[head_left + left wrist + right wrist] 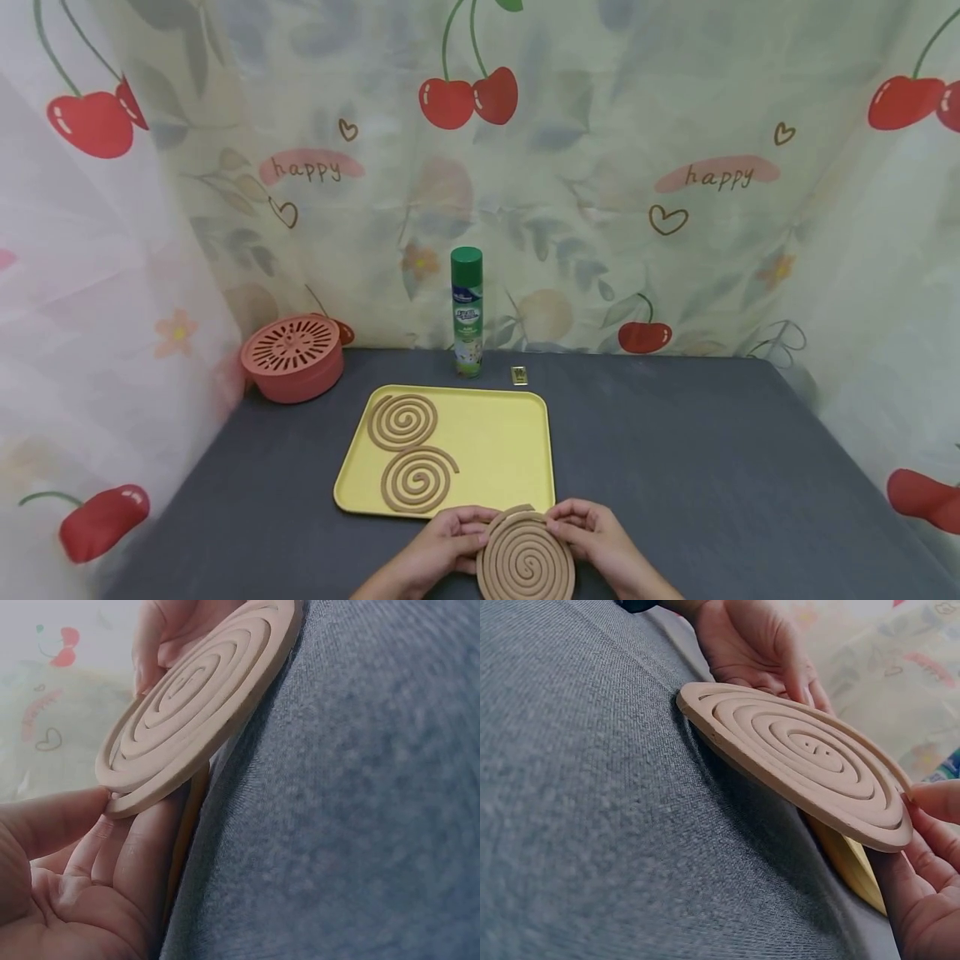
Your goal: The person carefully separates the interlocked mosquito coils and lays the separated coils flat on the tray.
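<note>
Both hands hold up a brown mosquito coil (527, 557) in front of the person, close to the near edge of the table. It is a tightly wound, double spiral disc, its outer end sticking out a little at the top. The left hand (455, 537) pinches its left rim between thumb and fingers. On the opposite rim, the right hand (592, 537) grips with thumb and fingertips. In the left wrist view the disc (195, 697) tilts beside the grey clothing. Two looser single coils, an upper coil (402, 422) and a lower coil (420, 479), lie on the yellow tray (502, 442).
A green spray can (467, 312) stands behind the tray, with a small gold packet (519, 376) to its right. At the back left sits a round pink coil holder (292, 358) with a slotted lid. Patterned curtains (555, 192) enclose the dark table (675, 467).
</note>
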Tool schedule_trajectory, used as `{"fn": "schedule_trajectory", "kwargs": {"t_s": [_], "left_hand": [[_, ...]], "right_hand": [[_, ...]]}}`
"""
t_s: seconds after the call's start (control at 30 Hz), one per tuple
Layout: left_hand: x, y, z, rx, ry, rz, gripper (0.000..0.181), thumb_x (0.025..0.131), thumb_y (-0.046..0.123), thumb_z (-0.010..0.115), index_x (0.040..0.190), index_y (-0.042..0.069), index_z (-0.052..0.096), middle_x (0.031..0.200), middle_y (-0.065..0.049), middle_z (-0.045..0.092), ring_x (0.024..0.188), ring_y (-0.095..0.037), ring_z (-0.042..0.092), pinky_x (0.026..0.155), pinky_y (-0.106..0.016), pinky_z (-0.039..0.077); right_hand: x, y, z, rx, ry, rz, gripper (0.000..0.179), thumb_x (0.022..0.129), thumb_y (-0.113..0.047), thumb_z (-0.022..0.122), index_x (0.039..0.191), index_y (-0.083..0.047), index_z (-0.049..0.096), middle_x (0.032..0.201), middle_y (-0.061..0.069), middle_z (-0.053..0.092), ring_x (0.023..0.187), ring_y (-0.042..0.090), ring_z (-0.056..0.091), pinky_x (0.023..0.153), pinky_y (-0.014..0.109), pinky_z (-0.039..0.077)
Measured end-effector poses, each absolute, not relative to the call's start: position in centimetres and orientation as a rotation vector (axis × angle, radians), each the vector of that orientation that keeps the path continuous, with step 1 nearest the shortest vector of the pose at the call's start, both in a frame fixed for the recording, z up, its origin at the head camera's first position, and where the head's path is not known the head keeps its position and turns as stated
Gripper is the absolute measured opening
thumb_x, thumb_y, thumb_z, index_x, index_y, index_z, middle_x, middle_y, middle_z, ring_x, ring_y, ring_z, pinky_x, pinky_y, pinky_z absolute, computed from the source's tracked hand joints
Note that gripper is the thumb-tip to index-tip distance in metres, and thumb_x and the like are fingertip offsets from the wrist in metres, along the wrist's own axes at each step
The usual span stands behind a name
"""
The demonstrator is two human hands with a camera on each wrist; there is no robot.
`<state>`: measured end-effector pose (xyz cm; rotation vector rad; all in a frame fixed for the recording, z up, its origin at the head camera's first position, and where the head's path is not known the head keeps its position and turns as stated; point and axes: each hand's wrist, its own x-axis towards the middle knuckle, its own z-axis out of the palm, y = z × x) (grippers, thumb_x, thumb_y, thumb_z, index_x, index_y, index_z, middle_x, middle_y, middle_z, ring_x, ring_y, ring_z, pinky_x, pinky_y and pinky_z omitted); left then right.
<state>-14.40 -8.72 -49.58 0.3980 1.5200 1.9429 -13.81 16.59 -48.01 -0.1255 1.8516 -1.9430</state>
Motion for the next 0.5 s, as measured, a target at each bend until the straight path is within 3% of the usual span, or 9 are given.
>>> {"fn": "schedule_trajectory", "kwargs": {"t_s": [0.5], "left_hand": [[-14.48, -8.65, -49.98, 0.344, 1.549, 1.936, 0.038, 0.094, 0.011, 0.053, 0.128, -0.006, 0.049, 0.112, -0.018, 0.066, 0.091, -0.017, 0.067, 0.07, -0.028, 0.057]], "right_hand": [[-13.44, 16.8, -47.42, -0.227, 1.963, -1.898, 0.029, 0.089, -0.019, 0.063, 0.104, 0.005, 0.062, 0.086, -0.004, 0.067, 0.079, 0.005, 0.064, 0.072, 0.02, 0.052]]}}
